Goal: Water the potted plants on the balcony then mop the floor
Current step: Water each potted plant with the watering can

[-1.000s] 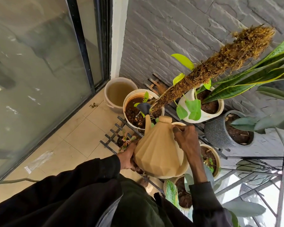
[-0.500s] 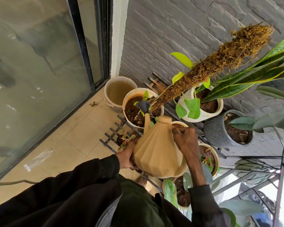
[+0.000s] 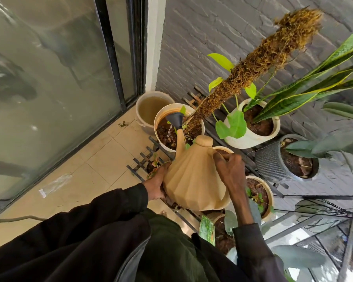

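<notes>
A beige faceted watering can (image 3: 192,180) is tilted forward, and its dark rose (image 3: 175,119) hangs over a white pot (image 3: 161,143) of dark soil with a moss pole (image 3: 253,64). Water falls from the rose onto the soil. My right hand (image 3: 230,169) grips the can's handle at the top right. My left hand (image 3: 155,186) holds the can's lower left side from beneath. Other potted plants stand to the right: a white pot with snake plant leaves (image 3: 253,139), a grey ribbed pot (image 3: 271,163) and a cream pot (image 3: 270,196).
A bucket of murky water (image 3: 149,106) stands in the corner by the glass sliding door (image 3: 49,88). Pots rest on a dark metal rack (image 3: 143,159) against the grey brick wall (image 3: 202,37). Beige floor tiles (image 3: 90,169) carry a scrap of plastic (image 3: 55,184).
The watering can has tipped further forward and its rose now sits lower over the white pot's soil, with water coming out. Both hands keep their hold.
</notes>
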Tool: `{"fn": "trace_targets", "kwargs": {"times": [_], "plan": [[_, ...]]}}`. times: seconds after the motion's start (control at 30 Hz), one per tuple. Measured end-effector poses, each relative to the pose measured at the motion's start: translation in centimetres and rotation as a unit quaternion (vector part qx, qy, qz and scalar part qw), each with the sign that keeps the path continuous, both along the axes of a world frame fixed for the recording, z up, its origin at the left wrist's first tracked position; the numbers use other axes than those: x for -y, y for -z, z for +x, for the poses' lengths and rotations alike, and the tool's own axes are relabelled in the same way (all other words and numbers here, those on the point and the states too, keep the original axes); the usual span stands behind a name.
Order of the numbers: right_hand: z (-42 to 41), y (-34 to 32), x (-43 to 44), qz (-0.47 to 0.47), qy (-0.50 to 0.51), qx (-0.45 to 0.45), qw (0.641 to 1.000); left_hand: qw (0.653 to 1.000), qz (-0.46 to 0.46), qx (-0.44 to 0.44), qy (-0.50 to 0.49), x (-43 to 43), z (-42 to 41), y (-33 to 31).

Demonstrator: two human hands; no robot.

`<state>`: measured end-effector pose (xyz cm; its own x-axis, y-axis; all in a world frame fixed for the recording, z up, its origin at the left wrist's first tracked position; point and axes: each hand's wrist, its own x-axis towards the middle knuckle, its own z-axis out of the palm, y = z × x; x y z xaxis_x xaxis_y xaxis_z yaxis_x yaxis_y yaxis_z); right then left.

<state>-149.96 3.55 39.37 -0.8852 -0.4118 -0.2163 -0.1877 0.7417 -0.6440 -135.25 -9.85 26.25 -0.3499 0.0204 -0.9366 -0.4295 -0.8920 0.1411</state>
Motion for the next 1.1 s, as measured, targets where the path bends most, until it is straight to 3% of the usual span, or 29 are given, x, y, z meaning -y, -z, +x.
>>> {"fn": "trace_targets", "kwargs": {"times": [0.3, 0.57, 0.73, 1.1], "plan": [[0.4, 2.1, -5.8, -0.03, 0.037, 0.024, 0.999, 0.994, -0.068, -0.05, -0.07, -3.4, -0.4, -0.1], [1.8, 4.5, -8.5, -0.061, 0.073, 0.029, 0.995, 0.984, -0.109, -0.112, -0.084, -5.0, 0.6, 0.4], [3.3, 5.8, -9.1, -0.109, 0.09, 0.034, 0.989, 0.984, -0.12, -0.105, -0.074, -5.7, 1.7, 1.6], [6.4, 13.7, -7.9, 0.0, 0.048, 0.054, 0.997, 0.998, -0.045, -0.029, -0.025, -5.5, 7.6, 9.9]]}}
